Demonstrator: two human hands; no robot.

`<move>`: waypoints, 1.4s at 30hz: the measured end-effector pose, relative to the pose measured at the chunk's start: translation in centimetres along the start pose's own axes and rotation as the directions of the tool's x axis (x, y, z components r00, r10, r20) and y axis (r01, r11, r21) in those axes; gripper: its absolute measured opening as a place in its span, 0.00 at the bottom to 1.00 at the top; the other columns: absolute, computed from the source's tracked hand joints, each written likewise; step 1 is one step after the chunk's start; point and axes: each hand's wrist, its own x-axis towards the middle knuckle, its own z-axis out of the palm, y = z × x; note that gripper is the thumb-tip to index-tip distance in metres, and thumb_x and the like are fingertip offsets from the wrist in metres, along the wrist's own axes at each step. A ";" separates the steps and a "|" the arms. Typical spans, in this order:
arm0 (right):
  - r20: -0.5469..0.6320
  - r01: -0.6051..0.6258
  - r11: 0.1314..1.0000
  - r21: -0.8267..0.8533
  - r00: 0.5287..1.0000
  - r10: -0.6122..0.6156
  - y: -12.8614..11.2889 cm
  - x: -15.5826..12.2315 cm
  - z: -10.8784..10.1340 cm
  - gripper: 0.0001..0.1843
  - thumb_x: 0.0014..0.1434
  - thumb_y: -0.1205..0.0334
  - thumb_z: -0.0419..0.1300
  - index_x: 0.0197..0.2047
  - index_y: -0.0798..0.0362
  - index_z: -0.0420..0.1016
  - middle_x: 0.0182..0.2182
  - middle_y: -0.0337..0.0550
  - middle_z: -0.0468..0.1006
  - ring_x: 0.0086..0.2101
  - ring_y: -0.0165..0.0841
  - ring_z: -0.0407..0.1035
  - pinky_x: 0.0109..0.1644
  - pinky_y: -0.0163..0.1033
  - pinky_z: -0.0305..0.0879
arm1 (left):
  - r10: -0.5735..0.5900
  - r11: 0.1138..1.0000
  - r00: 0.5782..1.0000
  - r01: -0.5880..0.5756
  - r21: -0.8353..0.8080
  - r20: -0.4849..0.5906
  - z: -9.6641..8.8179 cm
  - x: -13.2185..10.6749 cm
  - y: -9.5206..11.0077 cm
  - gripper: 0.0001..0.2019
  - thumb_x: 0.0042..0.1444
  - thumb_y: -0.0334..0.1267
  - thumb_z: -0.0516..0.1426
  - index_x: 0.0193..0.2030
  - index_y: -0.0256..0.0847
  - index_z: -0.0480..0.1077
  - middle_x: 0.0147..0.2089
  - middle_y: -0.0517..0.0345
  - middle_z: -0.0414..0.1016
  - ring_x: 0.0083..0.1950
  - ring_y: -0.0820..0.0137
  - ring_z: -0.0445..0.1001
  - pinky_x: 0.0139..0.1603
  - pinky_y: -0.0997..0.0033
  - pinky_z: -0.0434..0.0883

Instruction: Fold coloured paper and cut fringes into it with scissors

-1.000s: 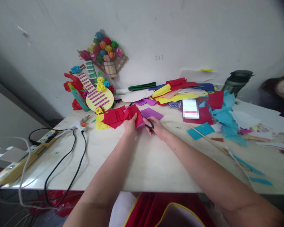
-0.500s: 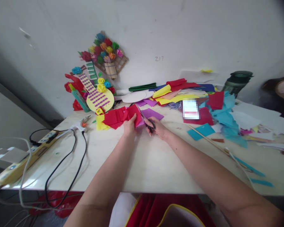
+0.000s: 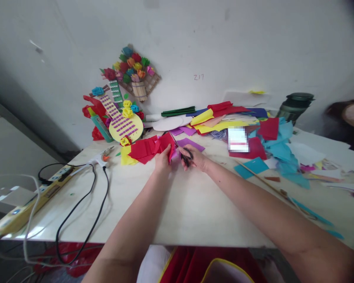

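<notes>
My left hand (image 3: 163,158) pinches a piece of red paper (image 3: 165,141) over the table. In my right hand (image 3: 195,158) is a pair of scissors with black handles (image 3: 188,155), fingers through the loops. Its blades lie at the right edge of the red paper. Whether they have cut into it is too small to tell. Under and beside the hands are purple paper sheets (image 3: 191,144). More red paper (image 3: 143,149) lies left of my left hand, partly over a yellow piece (image 3: 127,156).
At left are a hot glue gun (image 3: 99,158), its black cord and a power strip (image 3: 32,210). A paper-flower guitar (image 3: 126,127) stands behind. Coloured paper piles (image 3: 218,118), a phone with blurred screen (image 3: 238,139), a stick (image 3: 258,175) and a dark bottle (image 3: 296,106) are rightward.
The view has tilted slightly, so the scene sits a little lower. The scissors' handles look spread wider than before. Both hands stay in nearly the same place, still holding the paper and scissors.
</notes>
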 end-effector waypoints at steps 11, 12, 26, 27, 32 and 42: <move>-0.056 0.107 0.993 0.056 0.993 -0.104 2.2 1.3 0.5 0.18 0.55 0.47 0.57 0.34 0.51 0.57 0.14 0.33 0.70 0.11 0.28 0.64 0.10 0.26 0.51 | -0.009 1.000 1.000 0.009 0.007 -0.025 0.0 0.1 0.1 0.07 0.44 0.30 0.62 0.22 0.33 0.67 0.15 0.62 0.65 0.12 0.80 0.60 0.11 0.80 0.50; -0.061 0.108 0.993 0.056 0.993 -0.105 2.3 1.4 0.5 0.18 0.54 0.46 0.57 0.35 0.51 0.57 0.14 0.33 0.70 0.11 0.27 0.64 0.10 0.26 0.51 | -0.005 1.000 1.000 0.006 0.018 -0.030 0.0 0.2 0.0 0.08 0.44 0.31 0.63 0.22 0.33 0.67 0.15 0.62 0.64 0.12 0.80 0.59 0.11 0.80 0.49; -0.201 0.066 0.989 0.135 0.979 -0.038 2.0 1.2 1.4 0.23 0.46 0.47 0.64 0.35 0.50 0.58 0.11 0.27 0.65 0.11 0.24 0.58 0.11 0.27 0.55 | 0.082 0.994 0.996 -0.079 0.078 -0.030 -0.2 0.4 -0.5 0.08 0.41 0.34 0.64 0.27 0.32 0.72 0.21 0.57 0.71 0.22 0.74 0.70 0.18 0.79 0.60; -0.209 0.063 0.989 0.134 0.977 -0.034 1.9 1.2 1.5 0.23 0.46 0.47 0.64 0.35 0.50 0.58 0.11 0.26 0.65 0.11 0.24 0.58 0.11 0.27 0.54 | 0.082 0.994 0.996 -0.080 0.077 -0.030 -0.2 0.4 -0.5 0.08 0.41 0.34 0.64 0.27 0.32 0.72 0.21 0.56 0.71 0.22 0.74 0.70 0.19 0.79 0.61; -0.208 0.083 0.986 0.145 0.977 -0.052 2.3 1.4 1.4 0.22 0.47 0.48 0.64 0.34 0.50 0.58 0.11 0.27 0.65 0.10 0.24 0.57 0.10 0.27 0.54 | 0.094 0.993 0.996 -0.093 0.066 -0.011 -0.3 0.6 -0.6 0.08 0.41 0.33 0.65 0.26 0.32 0.72 0.21 0.57 0.71 0.21 0.75 0.69 0.19 0.79 0.61; -0.226 0.104 0.986 0.129 0.971 -0.073 2.2 1.4 1.5 0.22 0.46 0.47 0.64 0.34 0.51 0.58 0.11 0.26 0.64 0.10 0.23 0.56 0.10 0.27 0.52 | 0.036 0.998 0.997 -0.033 0.045 -0.072 0.1 0.0 -0.2 0.07 0.42 0.31 0.64 0.25 0.32 0.70 0.18 0.59 0.69 0.19 0.75 0.68 0.17 0.80 0.60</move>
